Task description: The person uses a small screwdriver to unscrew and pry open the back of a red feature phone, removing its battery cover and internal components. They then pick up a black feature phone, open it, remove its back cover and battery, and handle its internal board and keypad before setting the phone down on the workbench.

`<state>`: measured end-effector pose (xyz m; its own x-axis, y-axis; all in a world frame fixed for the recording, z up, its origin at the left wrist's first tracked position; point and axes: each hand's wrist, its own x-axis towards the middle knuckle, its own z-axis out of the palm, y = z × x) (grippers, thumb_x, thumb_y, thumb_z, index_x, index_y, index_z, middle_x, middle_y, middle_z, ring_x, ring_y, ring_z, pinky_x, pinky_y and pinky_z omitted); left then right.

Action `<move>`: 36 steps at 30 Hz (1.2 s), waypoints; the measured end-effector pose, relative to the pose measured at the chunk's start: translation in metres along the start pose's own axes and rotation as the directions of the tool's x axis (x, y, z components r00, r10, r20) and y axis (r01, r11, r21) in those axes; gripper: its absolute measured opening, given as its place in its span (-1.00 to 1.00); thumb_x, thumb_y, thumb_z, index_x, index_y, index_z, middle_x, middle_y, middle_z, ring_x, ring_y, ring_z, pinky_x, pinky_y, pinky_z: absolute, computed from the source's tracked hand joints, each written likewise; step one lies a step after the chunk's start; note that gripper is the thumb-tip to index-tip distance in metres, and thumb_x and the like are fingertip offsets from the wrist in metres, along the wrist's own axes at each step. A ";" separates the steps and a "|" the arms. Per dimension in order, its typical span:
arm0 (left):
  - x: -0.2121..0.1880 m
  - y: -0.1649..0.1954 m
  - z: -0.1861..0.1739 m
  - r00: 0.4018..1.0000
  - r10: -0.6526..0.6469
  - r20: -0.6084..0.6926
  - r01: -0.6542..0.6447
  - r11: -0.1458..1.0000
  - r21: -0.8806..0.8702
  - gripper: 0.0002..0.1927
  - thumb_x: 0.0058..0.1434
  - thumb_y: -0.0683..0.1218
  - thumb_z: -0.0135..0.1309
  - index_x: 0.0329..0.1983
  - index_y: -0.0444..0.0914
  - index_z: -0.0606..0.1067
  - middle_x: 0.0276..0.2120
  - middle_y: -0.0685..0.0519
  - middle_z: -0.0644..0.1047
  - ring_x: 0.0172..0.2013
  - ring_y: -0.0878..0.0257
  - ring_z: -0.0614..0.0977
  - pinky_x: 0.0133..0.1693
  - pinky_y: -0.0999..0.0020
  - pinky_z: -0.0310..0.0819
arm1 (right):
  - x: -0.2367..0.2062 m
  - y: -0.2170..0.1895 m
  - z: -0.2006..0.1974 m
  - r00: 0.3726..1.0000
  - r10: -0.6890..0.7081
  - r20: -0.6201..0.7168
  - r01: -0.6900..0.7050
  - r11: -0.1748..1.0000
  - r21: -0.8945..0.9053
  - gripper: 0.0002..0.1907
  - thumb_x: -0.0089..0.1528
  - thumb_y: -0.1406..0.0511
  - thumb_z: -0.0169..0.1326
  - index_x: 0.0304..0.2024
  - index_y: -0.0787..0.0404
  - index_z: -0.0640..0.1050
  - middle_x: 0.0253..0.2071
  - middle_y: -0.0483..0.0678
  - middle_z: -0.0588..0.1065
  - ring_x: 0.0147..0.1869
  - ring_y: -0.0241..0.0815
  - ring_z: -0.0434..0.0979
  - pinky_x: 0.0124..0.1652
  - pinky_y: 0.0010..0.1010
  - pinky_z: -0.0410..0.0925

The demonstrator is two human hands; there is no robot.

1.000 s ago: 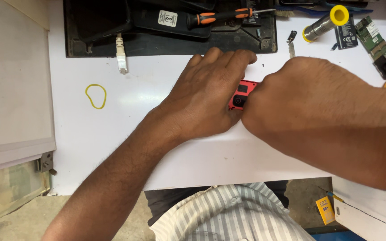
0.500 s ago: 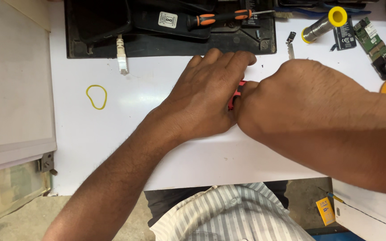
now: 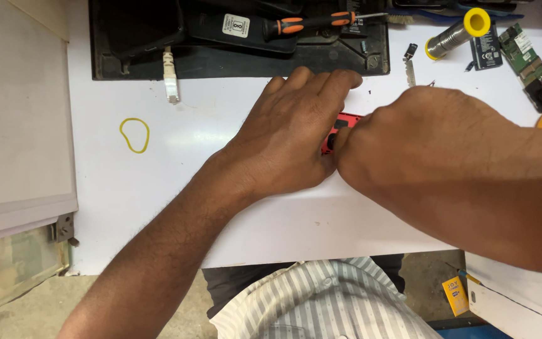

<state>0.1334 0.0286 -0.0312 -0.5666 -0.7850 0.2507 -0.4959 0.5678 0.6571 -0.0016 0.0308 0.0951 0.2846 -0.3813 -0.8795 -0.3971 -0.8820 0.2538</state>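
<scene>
Left hand flat, fingers together, pressing down on small red device on white tabletop; right hand curled over device's right side, grip hidden, cannot tell; black mat just beyond fingertips; yellow rubber band lies well left.

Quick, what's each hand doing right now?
Left hand: lies flat, fingers stretched, pressing on the small red plastic device.
Right hand: curled over the device's other end; grip hidden.
</scene>
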 end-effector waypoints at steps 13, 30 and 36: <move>0.000 0.001 -0.002 1.000 0.003 0.008 -0.003 1.000 -0.007 -0.19 -0.09 -0.17 0.38 0.26 -0.31 0.31 0.05 -0.04 0.54 0.02 0.07 0.52 0.02 0.06 0.33 | 0.001 -0.005 -0.006 0.999 -0.039 -0.001 0.039 0.997 -0.068 -0.89 0.04 0.41 0.19 -0.38 0.25 0.54 -0.50 -0.04 0.51 -0.41 -0.14 0.60 -0.45 -0.37 0.43; 0.000 0.001 0.000 1.000 0.007 -0.004 -0.007 1.000 -0.001 -0.28 0.04 -0.14 0.33 0.26 -0.32 0.31 0.07 -0.06 0.54 0.04 0.03 0.51 0.04 0.05 0.32 | 0.002 -0.002 0.005 0.997 -0.011 -0.079 0.012 1.000 0.013 -0.81 0.01 0.40 0.21 -0.33 0.27 0.51 -0.42 -0.01 0.52 -0.37 -0.12 0.63 -0.42 -0.37 0.46; 0.002 0.008 -0.005 0.999 -0.019 0.044 0.019 1.000 0.005 -0.19 -0.06 -0.13 0.35 0.28 -0.31 0.30 0.10 -0.08 0.52 0.07 -0.02 0.49 0.06 0.02 0.31 | 0.000 -0.004 0.007 0.996 -0.048 -0.072 0.049 0.999 0.015 -0.90 0.03 0.40 0.19 -0.38 0.24 0.56 -0.48 -0.02 0.55 -0.36 -0.08 0.62 -0.42 -0.33 0.45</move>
<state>0.1314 0.0300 -0.0225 -0.5857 -0.7838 0.2064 -0.5096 0.5541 0.6582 -0.0062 0.0359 0.0915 0.3655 -0.3574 -0.8595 -0.3956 -0.8955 0.2042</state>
